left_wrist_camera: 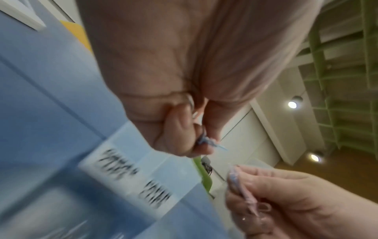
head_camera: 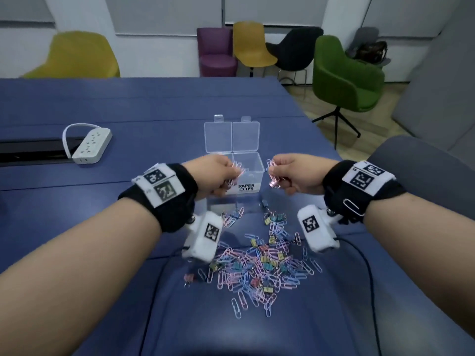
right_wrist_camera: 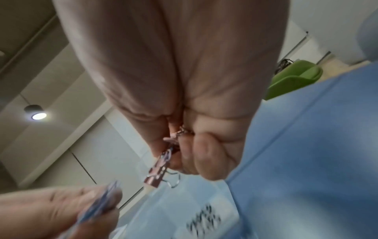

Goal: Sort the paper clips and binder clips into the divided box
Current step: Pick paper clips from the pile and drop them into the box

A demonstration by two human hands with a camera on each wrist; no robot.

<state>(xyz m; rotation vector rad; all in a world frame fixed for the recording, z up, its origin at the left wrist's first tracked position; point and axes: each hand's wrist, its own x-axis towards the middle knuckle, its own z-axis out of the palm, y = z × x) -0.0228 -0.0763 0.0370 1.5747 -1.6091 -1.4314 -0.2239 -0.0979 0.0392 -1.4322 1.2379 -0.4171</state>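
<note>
A clear divided box [head_camera: 254, 164] stands open mid-table; its right compartment bears a "PAPER CLIPS" label [head_camera: 246, 187]. My left hand [head_camera: 231, 173] hovers at the box's front left and pinches a bunch of pink and blue paper clips [left_wrist_camera: 206, 142]. My right hand [head_camera: 276, 172], just right of the box, grips several paper clips [head_camera: 270, 164] and a pink binder clip [head_camera: 274, 183] that dangles below its fingers [right_wrist_camera: 158, 169]. A loose pile of pastel paper clips and binder clips [head_camera: 257, 260] lies on the blue table in front of the box. The left compartment is hidden behind my left hand.
A white power strip [head_camera: 91, 145] lies at the left beside a dark cable slot [head_camera: 30, 150]. Black cables [head_camera: 370, 278] cross the table near me. A silver paper clip [head_camera: 352, 205] clings to my right wristband. Chairs stand beyond the table, with a grey one [head_camera: 424, 170] at the right.
</note>
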